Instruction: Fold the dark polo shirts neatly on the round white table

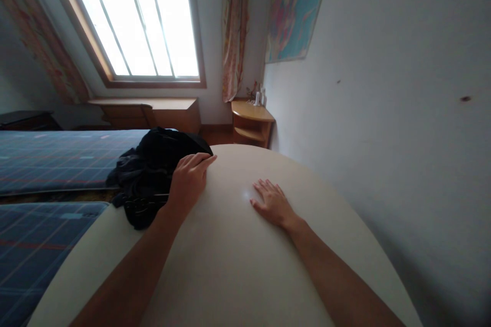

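On the left side of the white round table (233, 265) lies a heap of black clothing (153, 158), its folds bunched up and partly hanging toward the mattresses. My left hand (190, 176) reaches over its right side, with thumb and fingers pinched together at the smooth edge of the black cloth. What exactly sits between the fingertips is partly hidden by the hand. My right hand (271, 201) rests palm down on the bare tabletop, fingers spread and holding nothing.
Two plaid blue mattresses (69, 158) are to the left. Beyond the table stand a wooden desk (172, 104) under the window (138, 20) and a corner shelf (251, 110) with small items. A white wall (402, 137) runs along the right.
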`<state>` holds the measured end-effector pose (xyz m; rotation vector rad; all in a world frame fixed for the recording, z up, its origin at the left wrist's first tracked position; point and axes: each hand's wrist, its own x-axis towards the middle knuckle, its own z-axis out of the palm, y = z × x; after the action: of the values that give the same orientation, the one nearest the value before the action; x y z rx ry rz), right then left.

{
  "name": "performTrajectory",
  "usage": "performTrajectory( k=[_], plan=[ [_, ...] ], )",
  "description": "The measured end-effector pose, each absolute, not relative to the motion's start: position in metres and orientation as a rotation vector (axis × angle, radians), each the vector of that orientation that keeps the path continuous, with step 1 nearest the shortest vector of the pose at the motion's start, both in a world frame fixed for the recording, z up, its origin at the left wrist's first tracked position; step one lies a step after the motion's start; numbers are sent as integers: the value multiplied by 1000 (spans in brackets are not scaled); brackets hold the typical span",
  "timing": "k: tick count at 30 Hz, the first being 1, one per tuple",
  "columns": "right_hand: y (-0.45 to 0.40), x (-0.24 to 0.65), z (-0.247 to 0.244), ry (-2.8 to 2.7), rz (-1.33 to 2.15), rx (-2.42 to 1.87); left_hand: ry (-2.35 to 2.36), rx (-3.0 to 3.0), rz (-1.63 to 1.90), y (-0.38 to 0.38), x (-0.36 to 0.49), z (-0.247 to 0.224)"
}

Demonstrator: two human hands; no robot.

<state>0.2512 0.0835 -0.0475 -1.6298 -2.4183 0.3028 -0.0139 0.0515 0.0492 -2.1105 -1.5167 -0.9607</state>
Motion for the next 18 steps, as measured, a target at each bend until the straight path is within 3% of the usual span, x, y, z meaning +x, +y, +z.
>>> performTrajectory(
  k=[9, 13, 18],
  plan=[
    [90, 251, -52, -2097, 410, -1510, -1111, -2745, -838, 31, 30, 44],
    [92, 254, -52, -1943, 472, -1428, -1130, -2983, -620, 26, 43, 38],
    [90, 253, -51, -2036, 434, -1312, -1458, -2528, -673, 33, 29, 38]
  ],
)
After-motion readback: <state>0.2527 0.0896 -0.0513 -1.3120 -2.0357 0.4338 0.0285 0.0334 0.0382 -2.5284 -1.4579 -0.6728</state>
